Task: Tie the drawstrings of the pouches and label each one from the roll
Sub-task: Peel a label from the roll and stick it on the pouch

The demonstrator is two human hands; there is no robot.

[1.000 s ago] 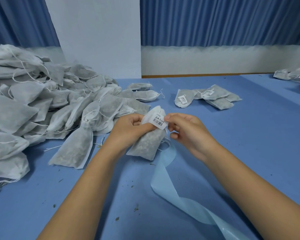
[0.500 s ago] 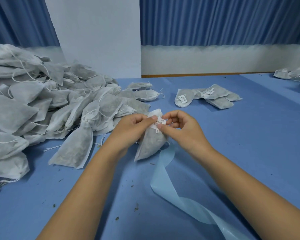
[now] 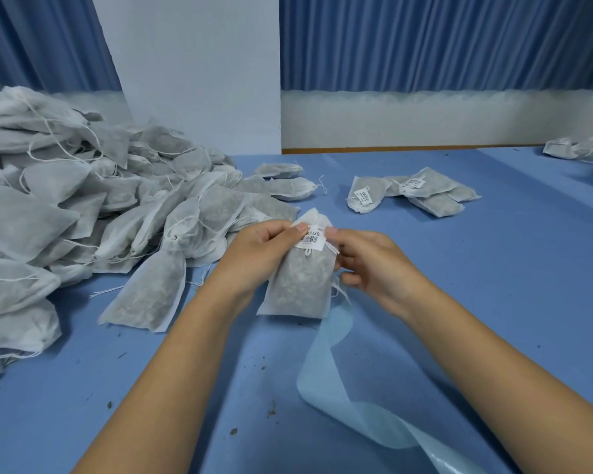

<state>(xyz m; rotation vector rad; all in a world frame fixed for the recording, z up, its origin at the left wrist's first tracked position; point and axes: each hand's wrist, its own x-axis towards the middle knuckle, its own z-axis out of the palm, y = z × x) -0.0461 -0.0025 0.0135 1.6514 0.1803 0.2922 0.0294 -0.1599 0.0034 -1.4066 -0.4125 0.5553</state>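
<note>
Since the half-second before, you have swung the pouch (image 3: 300, 285) round from edge-on to flat, so its label (image 3: 310, 239) and barcode now face you, and it hangs upright just above the counter (image 3: 493, 302). Starting at your left, the big pile (image 3: 83, 206) of grey pouches shows no labels that I can see. Many of them trail loose strings, so I judge most of the work is still ahead of you. One spare pouch (image 3: 144, 295) lies flat at the pile's near edge, also unlabelled. Your left hand (image 3: 254, 254) grips the held pouch by its neck, thumb pressed on the label's left end and the fingers curled behind. The label sits across the neck and looks stuck down. A small knot of drawstring (image 3: 308, 252) shows just below it, so this pouch seems tied and labelled, bar a last press. Your right hand (image 3: 374, 265) pinches the neck at the label's right end, the other fingers curled in and holding nothing. Below, a pale blue strip (image 3: 339, 388) of backing runs from under the pouch to the bottom right edge; the roll itself is out of view. Farther right, a small group of labelled pouches (image 3: 415, 193) lies on the counter, well apart from the pile. A few more finished ones (image 3: 579, 150) sit at the far right edge. By the look of it, the finished pouches are few beside those waiting.
</note>
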